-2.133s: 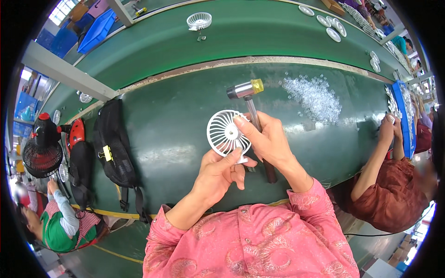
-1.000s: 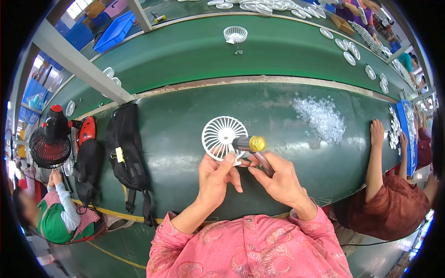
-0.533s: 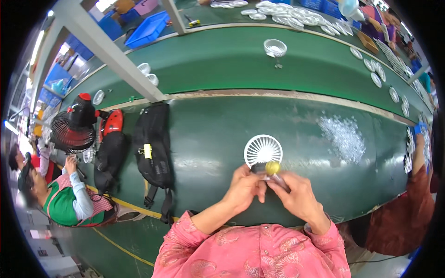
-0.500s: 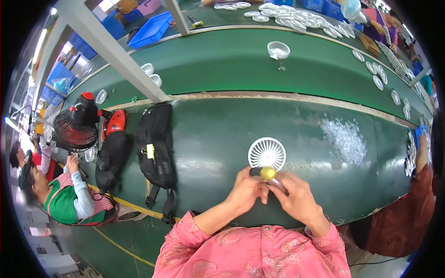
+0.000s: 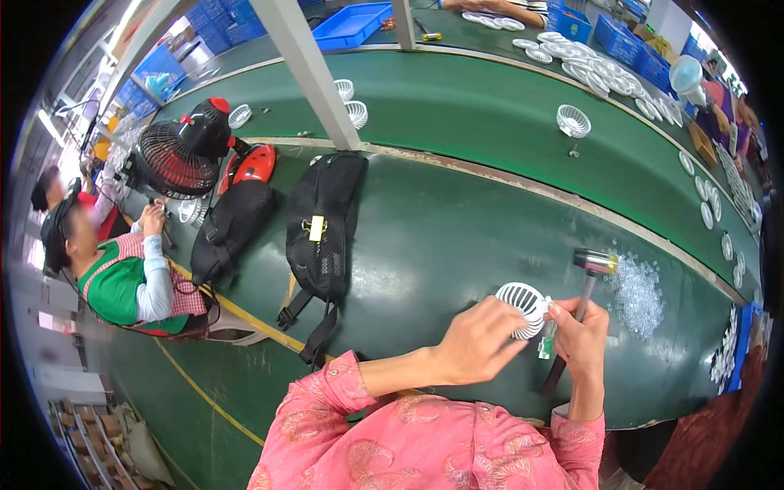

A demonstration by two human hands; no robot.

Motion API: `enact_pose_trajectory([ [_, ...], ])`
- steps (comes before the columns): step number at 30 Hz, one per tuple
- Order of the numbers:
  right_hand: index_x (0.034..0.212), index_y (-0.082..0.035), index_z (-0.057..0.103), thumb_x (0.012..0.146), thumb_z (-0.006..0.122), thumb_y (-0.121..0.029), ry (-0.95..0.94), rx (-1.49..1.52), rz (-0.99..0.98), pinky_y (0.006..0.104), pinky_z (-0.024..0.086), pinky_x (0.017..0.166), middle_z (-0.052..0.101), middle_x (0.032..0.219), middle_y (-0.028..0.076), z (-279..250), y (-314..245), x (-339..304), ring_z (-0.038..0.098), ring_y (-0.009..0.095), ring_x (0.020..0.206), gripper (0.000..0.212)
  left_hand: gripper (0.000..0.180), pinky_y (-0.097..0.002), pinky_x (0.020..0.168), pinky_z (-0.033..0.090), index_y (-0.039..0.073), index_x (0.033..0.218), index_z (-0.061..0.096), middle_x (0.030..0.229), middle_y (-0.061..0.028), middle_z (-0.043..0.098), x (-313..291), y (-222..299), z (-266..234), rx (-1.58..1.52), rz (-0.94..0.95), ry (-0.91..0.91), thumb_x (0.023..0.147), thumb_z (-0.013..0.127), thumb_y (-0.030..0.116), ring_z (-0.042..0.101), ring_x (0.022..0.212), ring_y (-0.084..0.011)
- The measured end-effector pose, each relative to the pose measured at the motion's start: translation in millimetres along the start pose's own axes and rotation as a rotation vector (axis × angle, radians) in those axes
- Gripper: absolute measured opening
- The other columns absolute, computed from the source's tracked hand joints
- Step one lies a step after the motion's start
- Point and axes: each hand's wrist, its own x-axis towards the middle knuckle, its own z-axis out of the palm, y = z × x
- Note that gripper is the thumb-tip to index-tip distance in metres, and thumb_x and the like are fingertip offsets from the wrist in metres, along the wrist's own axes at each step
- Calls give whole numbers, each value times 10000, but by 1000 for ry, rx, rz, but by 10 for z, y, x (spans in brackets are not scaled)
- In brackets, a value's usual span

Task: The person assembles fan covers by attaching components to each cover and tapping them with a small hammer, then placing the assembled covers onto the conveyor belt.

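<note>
Between your hands above the green bench (image 5: 425, 237), the round white slatted plastic housing (image 5: 525, 304) looks light, stiff and brittle, best held by its rim; your left hand (image 5: 482, 341) bends its fingers over it, grip unclear, while your right hand (image 5: 583, 336) clamps the yellow-and-black-headed mallet (image 5: 594, 261).

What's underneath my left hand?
Part of the white fan grille shows beyond your left hand; the grille's lower-left part and the green table directly beneath are covered.
</note>
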Motion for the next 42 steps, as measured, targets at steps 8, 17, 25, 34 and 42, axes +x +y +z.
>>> enact_pose_trajectory([
  [8,826,27,703,869,719,-251,52,-772,-214,342,440,548,641,620,94,-112,435,327,569,154,567,282,388,-510,997,382,33,1157,622,1198,-143,569,-44,-208,192,391,115,-177,784,592,137,526,1172,-313],
  [17,1249,21,594,1014,506,-142,230,-359,-471,225,364,468,555,714,-2,-286,303,-207,455,44,542,299,370,-477,973,425,58,1067,662,1129,-101,603,-37,-219,259,361,101,-64,716,769,104,575,1118,-298],
  [25,1062,19,627,1011,520,-186,153,-724,-303,310,430,540,555,616,67,-305,579,-137,521,121,559,238,385,-485,966,441,13,1060,638,1112,-107,601,-50,-182,184,387,108,-109,708,767,96,574,1109,-308],
  [34,906,17,629,887,670,-179,648,-816,-341,409,469,625,657,746,174,-1083,589,388,628,311,644,201,444,-431,837,390,33,1141,575,1095,-127,570,6,-104,-60,299,-7,-85,756,754,162,559,964,-308],
  [42,912,34,579,895,620,-105,620,-1023,-375,522,434,705,573,856,268,-937,541,495,570,460,814,146,617,-450,858,371,-2,1208,524,1190,-178,527,67,-94,-11,398,-88,-175,736,778,305,512,1040,-346],
])
